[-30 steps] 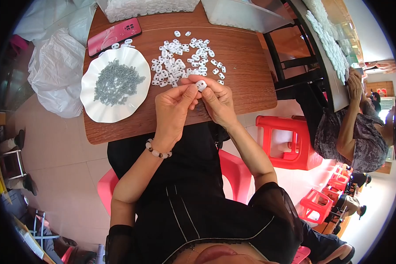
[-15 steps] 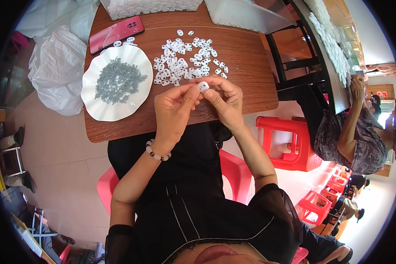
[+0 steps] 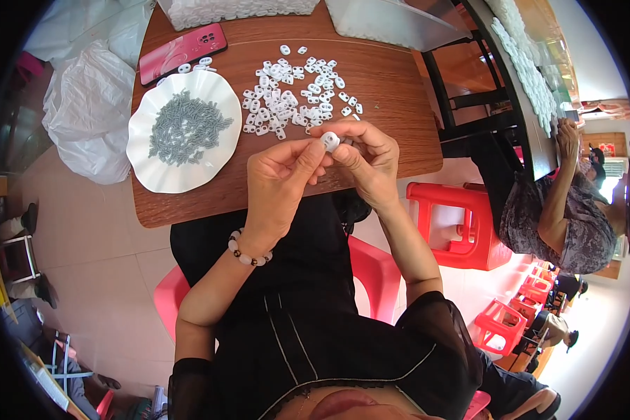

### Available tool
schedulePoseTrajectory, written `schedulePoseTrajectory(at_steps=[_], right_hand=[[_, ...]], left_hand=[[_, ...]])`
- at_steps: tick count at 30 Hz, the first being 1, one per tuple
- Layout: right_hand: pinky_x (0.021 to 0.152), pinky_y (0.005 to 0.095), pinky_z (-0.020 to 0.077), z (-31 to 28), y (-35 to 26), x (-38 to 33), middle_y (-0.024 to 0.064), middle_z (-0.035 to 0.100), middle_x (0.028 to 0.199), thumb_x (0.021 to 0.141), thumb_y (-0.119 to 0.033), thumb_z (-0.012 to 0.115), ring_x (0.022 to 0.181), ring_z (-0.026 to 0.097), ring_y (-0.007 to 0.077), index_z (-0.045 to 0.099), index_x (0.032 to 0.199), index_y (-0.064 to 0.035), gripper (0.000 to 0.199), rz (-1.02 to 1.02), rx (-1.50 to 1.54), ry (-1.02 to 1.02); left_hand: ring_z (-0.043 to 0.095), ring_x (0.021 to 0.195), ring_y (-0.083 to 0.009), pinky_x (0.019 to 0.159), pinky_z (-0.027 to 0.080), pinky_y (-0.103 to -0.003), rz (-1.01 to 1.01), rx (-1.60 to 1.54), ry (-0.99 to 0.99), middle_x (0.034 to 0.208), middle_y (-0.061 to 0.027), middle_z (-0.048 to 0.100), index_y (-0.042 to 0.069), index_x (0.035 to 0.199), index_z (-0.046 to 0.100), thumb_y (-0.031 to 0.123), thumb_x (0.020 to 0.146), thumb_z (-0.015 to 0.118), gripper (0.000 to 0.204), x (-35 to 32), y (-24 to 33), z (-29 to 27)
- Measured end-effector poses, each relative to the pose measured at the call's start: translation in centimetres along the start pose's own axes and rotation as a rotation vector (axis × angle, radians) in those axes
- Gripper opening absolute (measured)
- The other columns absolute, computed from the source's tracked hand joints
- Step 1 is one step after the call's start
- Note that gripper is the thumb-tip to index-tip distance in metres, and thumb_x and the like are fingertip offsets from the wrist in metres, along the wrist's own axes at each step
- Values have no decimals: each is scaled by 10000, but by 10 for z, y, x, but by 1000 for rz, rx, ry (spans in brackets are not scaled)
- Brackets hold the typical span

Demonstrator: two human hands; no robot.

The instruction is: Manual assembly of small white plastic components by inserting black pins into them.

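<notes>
both hands' fingers (image 3: 308, 150) pinch one small white plastic piece (image 3: 330, 141)

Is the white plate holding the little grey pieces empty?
No, the white plate holds a heap of small grey pieces in its middle.

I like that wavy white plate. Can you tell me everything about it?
The white plate is round with a wavy, scalloped rim and looks like thin plastic or paper. It lies flat on the brown wooden table, to the person's left. A heap of small grey pieces fills its middle. Neither hand touches it.
</notes>
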State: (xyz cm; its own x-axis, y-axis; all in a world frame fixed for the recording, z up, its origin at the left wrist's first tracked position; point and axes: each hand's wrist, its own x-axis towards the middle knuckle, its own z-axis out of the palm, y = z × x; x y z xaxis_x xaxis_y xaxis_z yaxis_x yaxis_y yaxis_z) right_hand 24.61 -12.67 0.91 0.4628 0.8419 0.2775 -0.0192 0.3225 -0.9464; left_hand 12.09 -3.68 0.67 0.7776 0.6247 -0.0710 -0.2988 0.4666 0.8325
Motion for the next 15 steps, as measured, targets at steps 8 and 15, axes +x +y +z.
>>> schedulePoseTrajectory(at_steps=[8, 15], right_hand=[[768, 294, 523, -3, -15, 5, 146, 676, 965, 949, -225, 546, 844, 637, 162, 645, 1013, 49, 298, 84, -84, -6], [754, 291, 523, -3, -16, 6, 136, 681, 941, 968, -254, 510, 826, 637, 154, 649, 1011, 45, 333, 168, -81, 12]], left_hand=[[588, 696, -68, 607, 460, -188, 17, -20, -3, 846, -80, 683, -28, 996, 671, 115, 900, 625, 179, -3, -3, 12], [593, 719, -68, 619, 463, -190, 6, -89, 7, 874, -80, 685, -25, 1016, 669, 105, 899, 621, 181, -1, -6, 15]])
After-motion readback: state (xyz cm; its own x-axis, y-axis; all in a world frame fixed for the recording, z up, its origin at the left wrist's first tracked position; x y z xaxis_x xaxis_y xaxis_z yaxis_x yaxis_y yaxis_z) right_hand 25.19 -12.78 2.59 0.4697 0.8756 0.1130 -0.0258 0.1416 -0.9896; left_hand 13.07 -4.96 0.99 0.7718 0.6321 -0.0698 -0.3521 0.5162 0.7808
